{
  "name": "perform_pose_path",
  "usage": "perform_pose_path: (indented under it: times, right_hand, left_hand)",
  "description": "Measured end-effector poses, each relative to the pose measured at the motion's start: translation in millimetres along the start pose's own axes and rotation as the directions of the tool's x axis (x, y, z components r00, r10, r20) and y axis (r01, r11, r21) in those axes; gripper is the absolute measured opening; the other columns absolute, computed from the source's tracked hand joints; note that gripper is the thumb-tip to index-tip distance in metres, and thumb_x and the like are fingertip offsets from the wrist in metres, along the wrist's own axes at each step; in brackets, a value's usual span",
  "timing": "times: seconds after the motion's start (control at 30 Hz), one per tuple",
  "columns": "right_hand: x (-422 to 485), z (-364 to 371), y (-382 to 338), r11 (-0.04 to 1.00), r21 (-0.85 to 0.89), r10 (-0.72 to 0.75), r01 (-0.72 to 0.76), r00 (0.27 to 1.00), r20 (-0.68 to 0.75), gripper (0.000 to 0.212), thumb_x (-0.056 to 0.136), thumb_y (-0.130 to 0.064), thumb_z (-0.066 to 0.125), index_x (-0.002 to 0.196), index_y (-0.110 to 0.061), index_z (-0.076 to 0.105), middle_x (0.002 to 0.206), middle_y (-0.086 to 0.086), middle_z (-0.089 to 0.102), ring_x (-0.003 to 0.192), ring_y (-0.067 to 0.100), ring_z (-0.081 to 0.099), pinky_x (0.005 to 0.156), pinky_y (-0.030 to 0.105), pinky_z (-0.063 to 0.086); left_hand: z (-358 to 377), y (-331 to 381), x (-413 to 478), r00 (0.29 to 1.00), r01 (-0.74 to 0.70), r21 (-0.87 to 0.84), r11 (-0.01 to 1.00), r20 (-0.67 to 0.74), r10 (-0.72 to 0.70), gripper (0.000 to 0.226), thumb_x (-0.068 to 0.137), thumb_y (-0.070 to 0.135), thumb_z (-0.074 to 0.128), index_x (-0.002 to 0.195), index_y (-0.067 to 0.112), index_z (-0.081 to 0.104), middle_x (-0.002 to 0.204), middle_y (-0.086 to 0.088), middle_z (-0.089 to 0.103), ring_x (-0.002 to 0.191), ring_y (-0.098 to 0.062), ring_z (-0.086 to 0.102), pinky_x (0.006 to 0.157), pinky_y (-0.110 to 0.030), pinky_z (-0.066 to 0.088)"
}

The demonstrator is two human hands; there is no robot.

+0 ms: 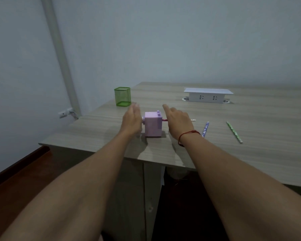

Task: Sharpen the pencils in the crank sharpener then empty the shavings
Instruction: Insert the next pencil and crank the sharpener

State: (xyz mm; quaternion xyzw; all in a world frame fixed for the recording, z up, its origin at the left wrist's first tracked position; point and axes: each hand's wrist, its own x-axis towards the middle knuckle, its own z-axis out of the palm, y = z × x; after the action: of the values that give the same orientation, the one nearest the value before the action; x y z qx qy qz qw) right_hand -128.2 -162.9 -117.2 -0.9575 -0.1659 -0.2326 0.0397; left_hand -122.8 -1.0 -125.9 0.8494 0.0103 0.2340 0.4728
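Note:
A lilac crank sharpener (pixel 152 124) stands near the table's front left corner. A red pencil (pixel 164 120) sticks out of its right side, and the pencil's pale far end (pixel 193 120) shows past my right hand. My left hand (pixel 131 120) is just left of the sharpener beside the crank knob (pixel 143 118), fingers stretched forward, holding nothing. My right hand (pixel 178 121) hovers over the red pencil with fingers apart, not gripping it. A blue patterned pencil (pixel 205 129) and a green pencil (pixel 234 132) lie on the table to the right.
A green mesh pencil cup (pixel 122 96) stands behind the sharpener at the table's left edge. A white socket box (pixel 208 96) sits at the back. The wooden table (pixel 259 153) ends close to my arms; a wall lies behind.

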Motion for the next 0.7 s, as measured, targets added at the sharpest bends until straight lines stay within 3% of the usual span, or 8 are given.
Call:
perform_pose_path:
  times: [0.07,0.13,0.23,0.33,0.43,0.53,0.7]
  right_hand:
    - [2,1,-6,0.992,0.055,-0.117,0.114,0.992,0.051,0.091,0.082,0.007,0.059,0.154,-0.018,0.01,0.155,0.007,0.028,0.115,0.031,0.055,0.1,0.042,0.044]
    - [5,0,-15,0.975,0.111,-0.206,0.191,0.969,0.137,0.102,0.08,0.003,0.065,0.155,-0.024,0.003,0.162,0.001,0.008,0.12,0.033,0.054,0.1,0.047,0.046]
    - [8,1,-29,0.977,0.109,-0.202,0.181,0.954,0.223,0.098,0.084,-0.003,0.065,0.155,-0.023,0.001,0.163,-0.002,-0.005,0.126,0.039,0.05,0.1,0.05,0.046]
    - [13,7,-41,0.994,0.066,-0.106,0.092,0.961,0.255,0.1,0.082,-0.014,0.071,0.154,-0.02,0.003,0.163,0.007,-0.004,0.133,0.042,0.042,0.103,0.053,0.042]
    - [18,15,-50,1.0,0.002,-0.027,0.027,0.972,0.233,0.088,0.085,-0.024,0.067,0.153,-0.013,0.011,0.161,0.012,0.008,0.137,0.039,0.036,0.103,0.054,0.041]
    - [18,23,-53,1.0,-0.025,0.004,0.0,0.985,0.17,0.072,0.084,-0.023,0.067,0.143,-0.011,0.028,0.153,0.012,0.026,0.132,0.037,0.04,0.102,0.053,0.041]
    - [13,23,-53,0.999,0.033,0.017,-0.023,0.986,0.166,0.066,0.083,-0.02,0.068,0.139,-0.014,0.033,0.148,0.012,0.032,0.128,0.046,0.04,0.107,0.058,0.034]
  left_hand:
    - [-9,-10,-6,1.0,0.028,0.062,0.998,-0.006,-0.028,0.041,0.102,0.023,0.029,0.141,0.011,0.038,0.142,-0.013,0.046,0.126,-0.027,0.046,0.099,-0.033,0.039]
    - [-13,-24,-11,0.989,-0.001,0.181,0.983,0.146,-0.026,0.039,0.097,0.009,0.04,0.135,0.01,0.046,0.134,-0.015,0.053,0.116,-0.025,0.053,0.095,-0.034,0.044]
    - [-14,-36,-17,0.958,-0.122,0.36,0.925,0.286,0.015,0.017,0.09,0.007,0.048,0.092,0.014,0.064,0.1,-0.012,0.068,0.091,-0.024,0.062,0.077,-0.033,0.048]
    - [-15,-36,-17,0.953,-0.196,0.479,0.856,0.299,0.052,0.02,0.091,0.014,0.049,0.093,0.013,0.068,0.099,-0.01,0.07,0.09,-0.026,0.064,0.078,-0.036,0.052]
    - [-15,-34,-14,0.939,-0.247,0.544,0.802,0.338,0.06,0.022,0.093,0.016,0.048,0.097,0.014,0.069,0.101,-0.01,0.069,0.09,-0.025,0.064,0.078,-0.036,0.05]
    - [-14,-36,-11,0.932,-0.265,0.557,0.787,0.357,0.061,0.023,0.095,0.018,0.046,0.097,0.015,0.069,0.098,-0.009,0.069,0.086,-0.022,0.063,0.073,-0.031,0.047]
    - [-17,-35,-8,0.919,-0.299,0.578,0.759,0.389,0.066,0.02,0.094,0.019,0.046,0.084,0.018,0.063,0.09,-0.007,0.067,0.079,-0.02,0.06,0.068,-0.03,0.042]
